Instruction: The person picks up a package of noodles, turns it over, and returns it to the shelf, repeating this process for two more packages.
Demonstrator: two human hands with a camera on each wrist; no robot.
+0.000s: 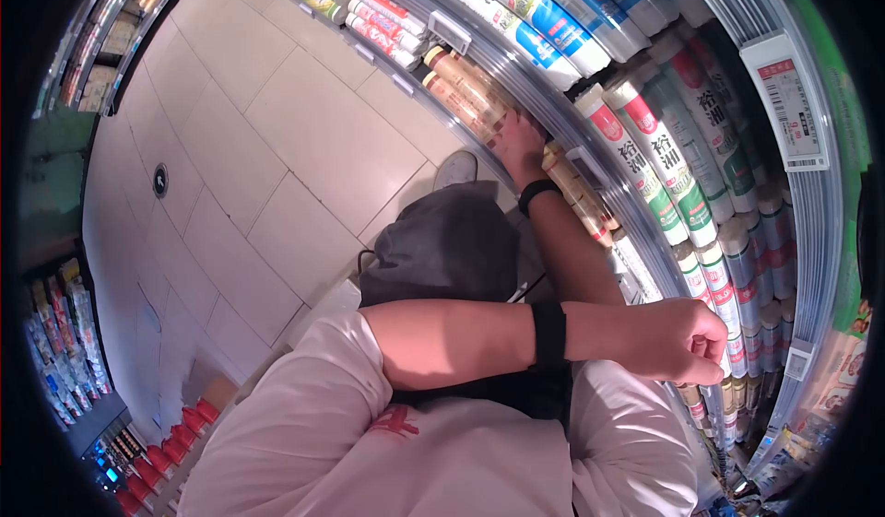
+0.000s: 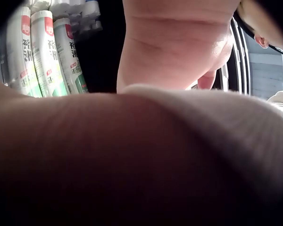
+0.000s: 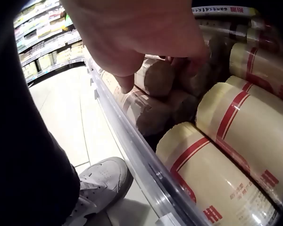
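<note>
My right hand (image 1: pixel 521 144) reaches down to the low shelf at the aisle side. In the right wrist view, its thumb and curled fingers (image 3: pixel 195 63) sit either side of the end of a brown paper-wrapped noodle roll (image 3: pixel 153 77). Cream noodle rolls with red bands (image 3: pixel 236 117) lie right beside that hand. Across my body, my left hand (image 1: pixel 678 342) hangs loosely curled and holds nothing, overlapping the shelf of upright noodle packs (image 1: pixel 659 158) in the head view. The left wrist view shows its palm (image 2: pixel 174 52) near white packs with red and green labels (image 2: pixel 47 52).
A clear plastic shelf lip (image 3: pixel 137 146) runs along the low shelf. A price tag (image 1: pixel 784 102) is fixed to a higher shelf edge. My shoe (image 3: pixel 104 181) stands on the tiled floor (image 1: pixel 267 130) close to the shelf. More stocked shelves (image 1: pixel 69 342) line the left side.
</note>
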